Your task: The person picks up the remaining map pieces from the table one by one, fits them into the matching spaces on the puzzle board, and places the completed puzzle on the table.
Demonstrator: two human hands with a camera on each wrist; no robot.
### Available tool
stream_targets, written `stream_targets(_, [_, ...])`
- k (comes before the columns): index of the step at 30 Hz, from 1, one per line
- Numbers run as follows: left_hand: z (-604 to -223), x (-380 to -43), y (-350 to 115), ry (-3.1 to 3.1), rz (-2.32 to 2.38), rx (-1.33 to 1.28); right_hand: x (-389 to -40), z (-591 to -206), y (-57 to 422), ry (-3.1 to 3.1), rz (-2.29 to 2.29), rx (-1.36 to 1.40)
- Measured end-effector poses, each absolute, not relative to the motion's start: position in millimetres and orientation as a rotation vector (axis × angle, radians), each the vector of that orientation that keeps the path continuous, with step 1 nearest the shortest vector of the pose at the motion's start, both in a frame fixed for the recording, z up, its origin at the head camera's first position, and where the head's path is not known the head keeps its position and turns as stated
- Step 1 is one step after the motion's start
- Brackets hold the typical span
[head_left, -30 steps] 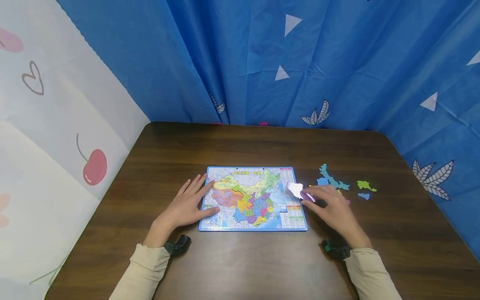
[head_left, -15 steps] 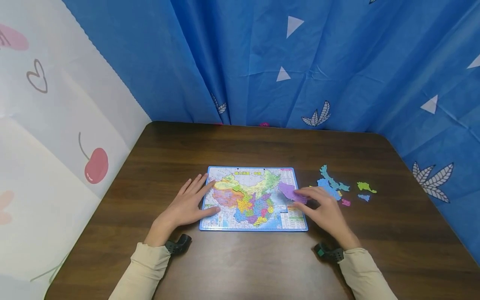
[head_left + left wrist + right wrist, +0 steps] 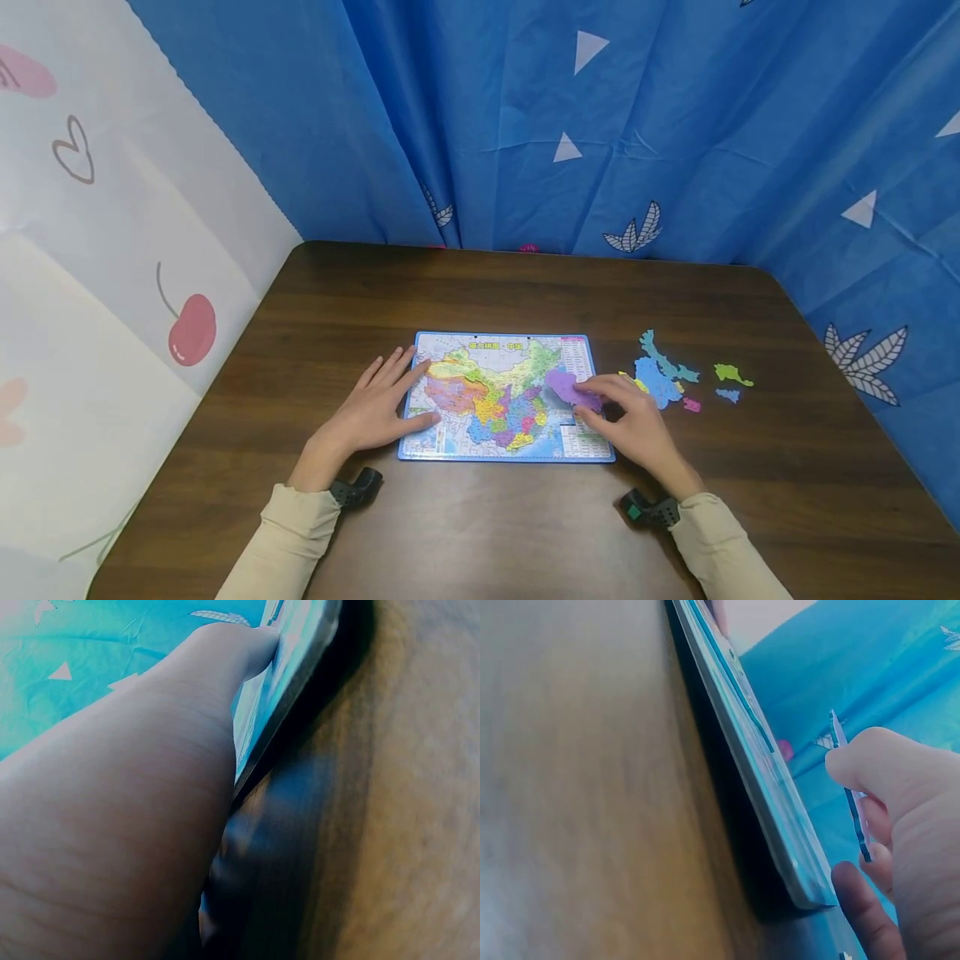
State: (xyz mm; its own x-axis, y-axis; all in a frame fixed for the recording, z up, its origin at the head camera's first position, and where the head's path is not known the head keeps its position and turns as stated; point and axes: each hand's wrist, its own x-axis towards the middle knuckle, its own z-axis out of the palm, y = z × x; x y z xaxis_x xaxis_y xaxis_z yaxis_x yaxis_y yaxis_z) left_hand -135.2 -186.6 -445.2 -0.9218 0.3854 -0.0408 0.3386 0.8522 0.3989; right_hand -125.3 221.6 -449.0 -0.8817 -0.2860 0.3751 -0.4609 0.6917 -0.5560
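A map puzzle board [image 3: 450,442] with a blue border lies flat on the table, its coloured regions shaped like a map of China. My left hand [image 3: 375,412] rests with spread, straight fingers on the board's left edge; the left wrist view shows its thumb [image 3: 232,649] on the surface. Between thumb and fingers my right hand [image 3: 633,421] pinches a flat purple puzzle piece [image 3: 562,386], over the right part of the board. In the right wrist view the thin piece [image 3: 857,817] is seen edge-on, with a gap between it and the board [image 3: 757,787].
Right of the board lie loose puzzle pieces: a teal one [image 3: 663,360], a blue one [image 3: 655,383], a magenta one [image 3: 692,405], a lime green one [image 3: 731,373] and a small blue one [image 3: 727,394]. A blue curtain [image 3: 480,125] hangs behind the table [image 3: 360,287].
My right hand has moved left over the board with the purple piece, which has turned from a bright glare to showing its purple face. The left hand has stayed in place.
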Motion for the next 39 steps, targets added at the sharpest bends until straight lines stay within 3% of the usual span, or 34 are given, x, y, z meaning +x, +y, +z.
stream_targets(39, [-445,-135,-187,2.906,0.598,0.581,-128,-436,213,-2.646,1.254,0.415])
